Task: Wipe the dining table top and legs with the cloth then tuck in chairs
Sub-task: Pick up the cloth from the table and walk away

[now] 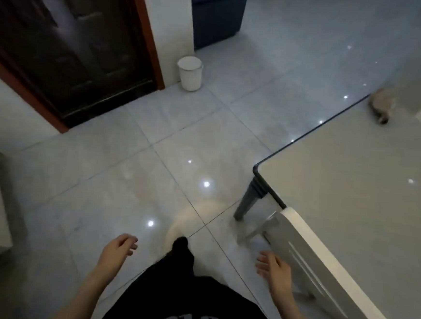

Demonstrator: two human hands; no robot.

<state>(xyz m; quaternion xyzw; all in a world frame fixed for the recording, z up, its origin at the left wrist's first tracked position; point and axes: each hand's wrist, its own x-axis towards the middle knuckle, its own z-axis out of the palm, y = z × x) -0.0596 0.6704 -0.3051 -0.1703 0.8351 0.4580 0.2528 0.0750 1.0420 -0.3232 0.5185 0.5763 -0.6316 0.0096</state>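
A crumpled, beige-grey cloth (379,108) lies on the bench (353,185), close to its far-left edge and well apart from the person standing at the near corner. It is blurred, but by its slumped folds it looks soft and light. It would likely bunch rather than slide, so gathering the middle of the heap into the palm seems the surest hold. The bench top is smooth and glossy, a surface on which a loose cloth should glide easily under a flat hand.

A grey, turned leg (249,200) shows under the near corner. It is rigid and narrow, so wrapping the cloth around it would suit it better than pressing flat. Just beside it stands a chair (306,245), its white top rail against the bench edge. The rail is the stiff, obvious place to grip, and the chair will probably skid readily on the shiny tiled floor (117,172).

Both hands are empty: the left hand (118,249) hangs with fingers loosely curled, the right hand (274,267) with fingers relaxed — neither touches anything.

Further off, a white bin (189,73) sits by a dark wooden door (68,37).
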